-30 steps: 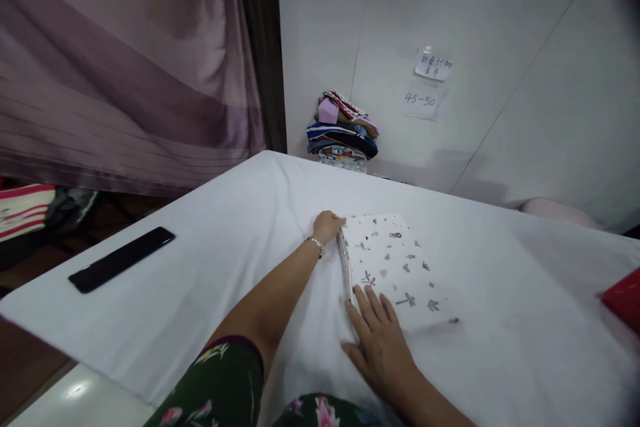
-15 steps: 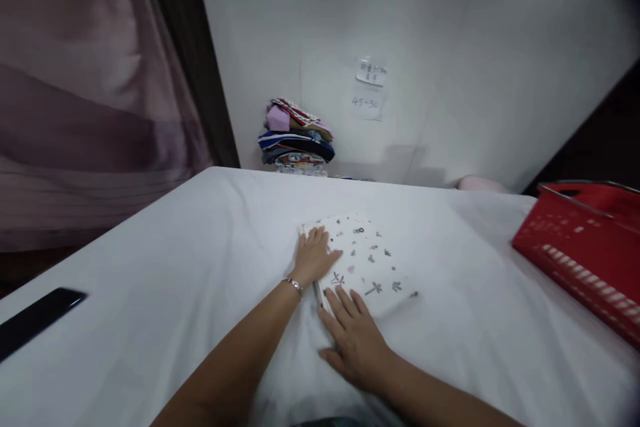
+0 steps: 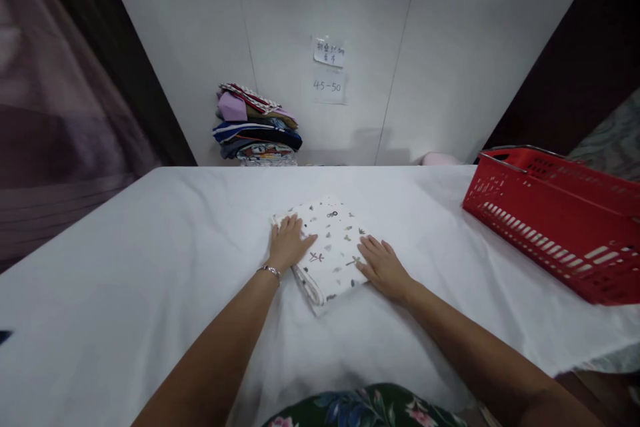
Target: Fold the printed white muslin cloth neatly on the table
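Note:
A folded white cloth with small dark prints (image 3: 331, 240) lies in the middle of the white-covered table (image 3: 150, 267). My left hand (image 3: 289, 243) rests flat on the cloth's left part, fingers stretched out, a bracelet on the wrist. My right hand (image 3: 381, 267) lies flat at the cloth's right edge, fingers spread and touching it. Neither hand grips anything.
A red plastic basket (image 3: 550, 220) stands at the table's right end. A pile of folded coloured clothes (image 3: 257, 125) sits behind the table against the white wall, beneath two paper notes (image 3: 329, 70). A purple curtain (image 3: 45, 120) hangs at the left.
The view has swung to the right, so the red basket shows in full and the black object at the left is gone. My right hand slid from the cloth's near edge to its right edge.

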A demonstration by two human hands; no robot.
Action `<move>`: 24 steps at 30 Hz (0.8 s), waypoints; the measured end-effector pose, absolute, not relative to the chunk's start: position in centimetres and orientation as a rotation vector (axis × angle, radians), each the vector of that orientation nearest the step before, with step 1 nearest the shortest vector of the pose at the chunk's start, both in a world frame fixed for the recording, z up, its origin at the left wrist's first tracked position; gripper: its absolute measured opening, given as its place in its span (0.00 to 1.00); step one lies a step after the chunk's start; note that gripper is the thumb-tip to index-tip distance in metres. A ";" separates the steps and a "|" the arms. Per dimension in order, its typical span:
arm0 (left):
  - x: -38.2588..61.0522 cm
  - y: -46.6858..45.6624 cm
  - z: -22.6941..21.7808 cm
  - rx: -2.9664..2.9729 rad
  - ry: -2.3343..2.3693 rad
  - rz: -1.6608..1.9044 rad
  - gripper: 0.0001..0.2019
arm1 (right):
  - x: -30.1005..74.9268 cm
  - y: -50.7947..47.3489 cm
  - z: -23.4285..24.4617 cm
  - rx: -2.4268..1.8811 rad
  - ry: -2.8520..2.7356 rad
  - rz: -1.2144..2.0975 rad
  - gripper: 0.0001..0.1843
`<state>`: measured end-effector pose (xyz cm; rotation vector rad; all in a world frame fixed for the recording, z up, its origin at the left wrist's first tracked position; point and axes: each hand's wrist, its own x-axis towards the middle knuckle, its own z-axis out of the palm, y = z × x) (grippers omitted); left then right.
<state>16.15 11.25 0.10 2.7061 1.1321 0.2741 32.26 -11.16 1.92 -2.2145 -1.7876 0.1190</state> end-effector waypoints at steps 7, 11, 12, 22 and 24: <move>16.0 11.2 -0.2 2.725 1.128 0.263 0.35 | 35.3 -10.9 1.1 -2.161 -1.324 0.298 0.26; 15.9 11.0 -0.1 2.695 1.122 0.268 0.35 | 36.7 -9.7 1.1 -2.256 -1.180 0.462 0.31; 15.8 11.1 0.1 2.671 1.124 0.268 0.34 | 36.9 -9.5 1.1 -2.283 -1.162 0.489 0.33; 16.1 16.0 2.5 2.423 1.349 0.468 0.22 | 37.0 -9.7 2.0 -2.256 -1.027 0.751 0.42; 16.1 17.0 2.5 2.398 1.340 0.405 0.20 | 36.7 -10.1 1.8 -2.189 -0.988 0.791 0.42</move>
